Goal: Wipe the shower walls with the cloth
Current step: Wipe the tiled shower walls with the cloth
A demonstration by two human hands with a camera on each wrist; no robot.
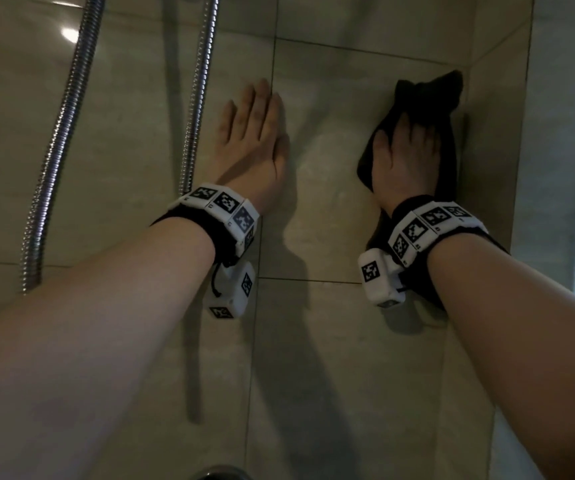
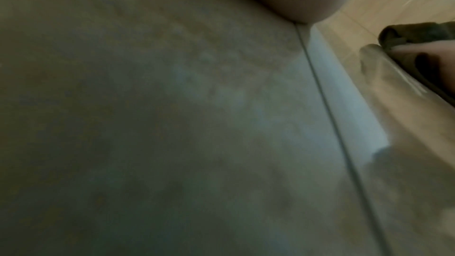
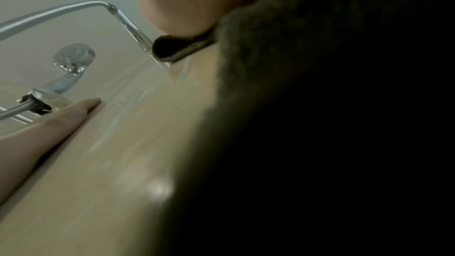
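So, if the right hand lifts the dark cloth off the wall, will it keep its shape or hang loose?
Probably it hangs loose: the dark cloth already folds and bunches around the right hand. It looks light, since a flat hand holds it on the tiled wall. On glossy tile it likely slides easily.

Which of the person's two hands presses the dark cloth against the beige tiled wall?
The right hand, nearest the wall corner, presses the dark cloth. The left hand lies bare and flat beside the ribbed metal hose.
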